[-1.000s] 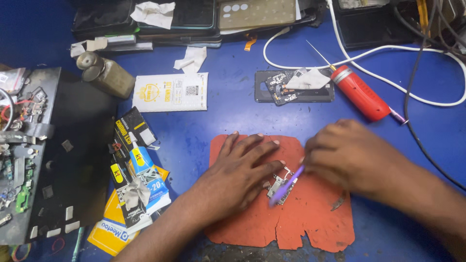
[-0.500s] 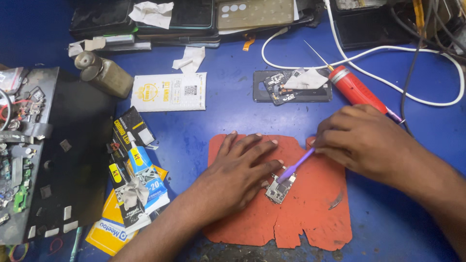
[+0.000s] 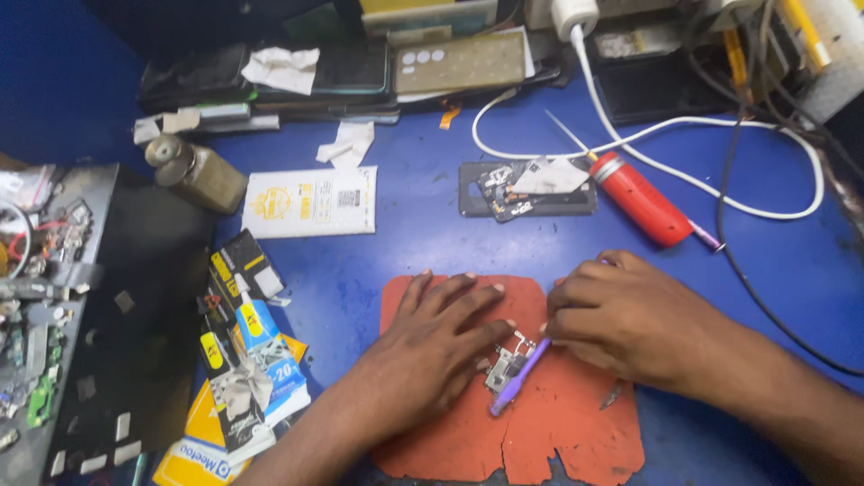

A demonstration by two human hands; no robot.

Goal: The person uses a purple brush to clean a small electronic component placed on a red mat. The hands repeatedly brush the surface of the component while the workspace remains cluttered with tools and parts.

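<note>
My left hand (image 3: 430,353) lies flat on an orange-red work mat (image 3: 558,432), its fingertips pinning a small circuit board (image 3: 506,363). My right hand (image 3: 621,317) grips a thin purple tool (image 3: 519,378), held like a pen, its lower end resting on the mat just beside the board. Both hands sit close together over the mat's middle.
A red bottle with a needle tip (image 3: 641,196) and an opened phone frame (image 3: 526,189) lie behind the mat. White cable (image 3: 684,126) loops at the back right. Small packets (image 3: 247,351) lie left, beside a black tray of parts (image 3: 54,306) and a brown bottle (image 3: 193,173).
My right hand has slid left and down toward the board, swinging the purple tool lower across it. My left hand has stayed on the board.
</note>
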